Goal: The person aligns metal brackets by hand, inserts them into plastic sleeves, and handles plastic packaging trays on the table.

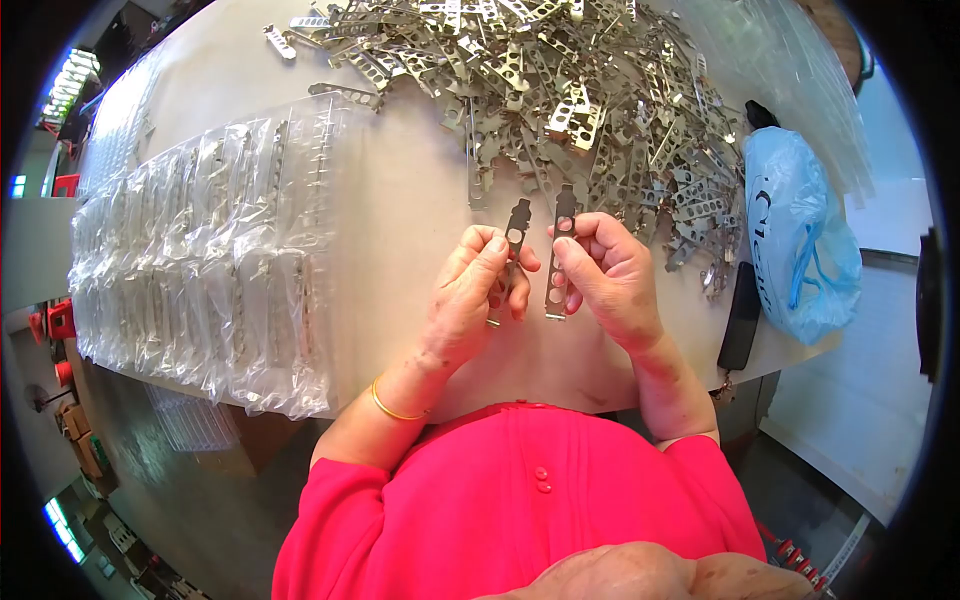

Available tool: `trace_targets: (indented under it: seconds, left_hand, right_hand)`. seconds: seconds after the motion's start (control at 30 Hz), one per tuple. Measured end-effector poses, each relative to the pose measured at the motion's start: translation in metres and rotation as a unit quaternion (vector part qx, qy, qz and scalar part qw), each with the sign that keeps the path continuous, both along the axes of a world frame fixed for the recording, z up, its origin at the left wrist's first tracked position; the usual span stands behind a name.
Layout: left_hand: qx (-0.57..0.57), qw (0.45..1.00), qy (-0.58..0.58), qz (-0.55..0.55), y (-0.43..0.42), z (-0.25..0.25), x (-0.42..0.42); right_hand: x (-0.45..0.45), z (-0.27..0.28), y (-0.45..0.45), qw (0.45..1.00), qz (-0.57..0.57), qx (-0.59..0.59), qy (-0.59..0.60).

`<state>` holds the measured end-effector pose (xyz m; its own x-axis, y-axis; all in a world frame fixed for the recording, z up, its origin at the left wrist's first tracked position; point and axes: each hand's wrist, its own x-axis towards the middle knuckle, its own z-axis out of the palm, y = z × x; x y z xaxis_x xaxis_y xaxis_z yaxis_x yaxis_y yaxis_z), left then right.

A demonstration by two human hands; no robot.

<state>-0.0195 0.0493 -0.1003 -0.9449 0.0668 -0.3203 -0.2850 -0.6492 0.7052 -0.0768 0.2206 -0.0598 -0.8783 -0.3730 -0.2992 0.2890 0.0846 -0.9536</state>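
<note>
My left hand (472, 282) is closed around a narrow perforated metal bracket (519, 222), its notched end pointing up and away from me. Beside it, my right hand (604, 275) pinches a second metal bracket (556, 290) with a row of round holes. This one stands nearly upright in view, with a short bent tab at its lower end. The two brackets are apart, side by side above the table. Just beyond them spreads a large heap of similar loose metal brackets (520, 70).
Plastic sleeves packed with parts in rows (200, 270) cover the table's left side. At the right lie a light blue plastic bag (800, 240) and a dark strap-like object (739, 318). Clear plastic sheets (790, 80) rest at the far right.
</note>
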Motion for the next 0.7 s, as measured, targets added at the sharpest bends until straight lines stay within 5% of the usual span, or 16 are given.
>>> trace_targets:
  seconds: [0.7]
  left_hand:
    - [0.02, 0.999, -0.027, -0.005, -0.0039, -0.0051, 0.0013]
  right_hand:
    - [0.0064, -0.0032, 0.0023, 0.998, 0.046, -0.043, -0.021]
